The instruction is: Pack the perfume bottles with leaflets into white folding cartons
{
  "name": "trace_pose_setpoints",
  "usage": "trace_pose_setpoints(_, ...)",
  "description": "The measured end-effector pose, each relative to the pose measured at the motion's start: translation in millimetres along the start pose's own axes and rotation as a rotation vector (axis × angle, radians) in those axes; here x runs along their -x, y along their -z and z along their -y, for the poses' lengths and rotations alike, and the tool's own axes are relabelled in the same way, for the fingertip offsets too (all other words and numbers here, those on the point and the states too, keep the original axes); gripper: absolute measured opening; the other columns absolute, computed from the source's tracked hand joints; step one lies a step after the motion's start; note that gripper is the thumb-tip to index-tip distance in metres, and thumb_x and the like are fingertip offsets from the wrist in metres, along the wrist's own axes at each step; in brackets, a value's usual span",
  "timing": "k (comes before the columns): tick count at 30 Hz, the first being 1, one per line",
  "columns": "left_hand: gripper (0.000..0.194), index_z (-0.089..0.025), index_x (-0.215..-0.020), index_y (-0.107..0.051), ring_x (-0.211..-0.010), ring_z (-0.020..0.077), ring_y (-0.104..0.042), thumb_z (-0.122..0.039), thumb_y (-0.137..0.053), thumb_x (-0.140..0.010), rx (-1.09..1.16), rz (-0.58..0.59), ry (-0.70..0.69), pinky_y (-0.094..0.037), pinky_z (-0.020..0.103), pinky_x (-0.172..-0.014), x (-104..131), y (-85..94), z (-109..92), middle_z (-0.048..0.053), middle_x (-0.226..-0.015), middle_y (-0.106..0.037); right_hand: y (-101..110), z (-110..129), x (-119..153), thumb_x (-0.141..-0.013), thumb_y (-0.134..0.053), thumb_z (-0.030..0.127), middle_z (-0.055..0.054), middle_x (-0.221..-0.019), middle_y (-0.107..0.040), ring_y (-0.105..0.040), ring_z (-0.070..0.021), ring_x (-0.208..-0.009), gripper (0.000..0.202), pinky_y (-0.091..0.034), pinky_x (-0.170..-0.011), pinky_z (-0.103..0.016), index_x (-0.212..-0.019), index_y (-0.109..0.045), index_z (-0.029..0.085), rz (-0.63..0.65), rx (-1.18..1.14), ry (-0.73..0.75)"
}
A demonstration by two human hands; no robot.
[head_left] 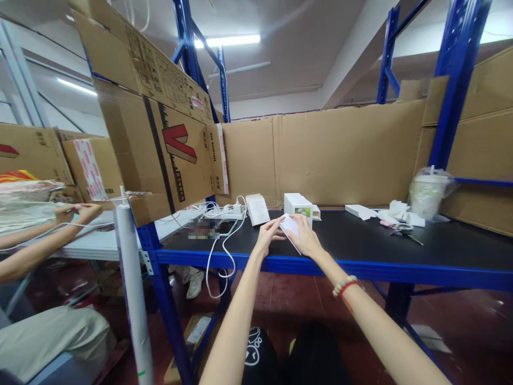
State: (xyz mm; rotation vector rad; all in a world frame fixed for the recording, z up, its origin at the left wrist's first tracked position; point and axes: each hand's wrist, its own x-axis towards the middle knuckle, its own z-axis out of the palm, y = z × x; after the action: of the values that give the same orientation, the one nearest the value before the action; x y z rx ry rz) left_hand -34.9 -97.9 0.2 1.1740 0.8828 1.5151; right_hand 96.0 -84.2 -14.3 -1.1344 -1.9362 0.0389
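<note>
Between my two hands, just above the front edge of the black tabletop, is a thin, flat white piece that looks like folded card or paper. My left hand pinches its upper left corner with the fingertips. My right hand is closed on its right side, the fingers lying along it. Right behind my hands stand white small boxes, one with a green picture on its front. To the left, a white printed box or booklet leans back on the table.
White cables run from a power strip and hang over the table's front edge. Scissors, crumpled white paper and a lidded cup sit at right. Cardboard walls enclose the back. A co-worker's arms show at left.
</note>
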Motion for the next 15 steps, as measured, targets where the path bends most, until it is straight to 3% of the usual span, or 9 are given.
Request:
trace_pose_setpoints(10, 0.022, -0.013, -0.093, -0.067, -0.052, 0.0077, -0.062, -0.026, -0.054, -0.082, -0.174, -0.022, -0.007, -0.05, 0.015, -0.045, -0.4, -1.5, 2.6, 0.008, -0.096, -0.067, -2.1, -6.0, -1.8, -0.078, -0.043, 0.037, -0.008, -0.11, -0.05, -0.052, -0.0235, -0.102, 0.034, -0.049, -0.073, -0.038, -0.109, -0.045, 0.024, -0.041, -0.112, -0.003)
trace_pose_setpoints(15, 0.028, -0.015, -0.104, -0.062, -0.054, 0.0079, -0.063, -0.021, -0.061, -0.077, -0.161, 0.053, 0.006, -0.049, 0.014, -0.045, -1.1, -1.1, 3.1, 0.008, -0.102, -0.066, -2.7, -10.4, -3.8, -0.077, -0.038, 0.039, -0.009, -0.105, -0.05, -0.051, -0.0245, -0.101, 0.033, -0.047, -0.076, -0.039, -0.103, -0.046, 0.021, -0.14, -0.21, -0.015)
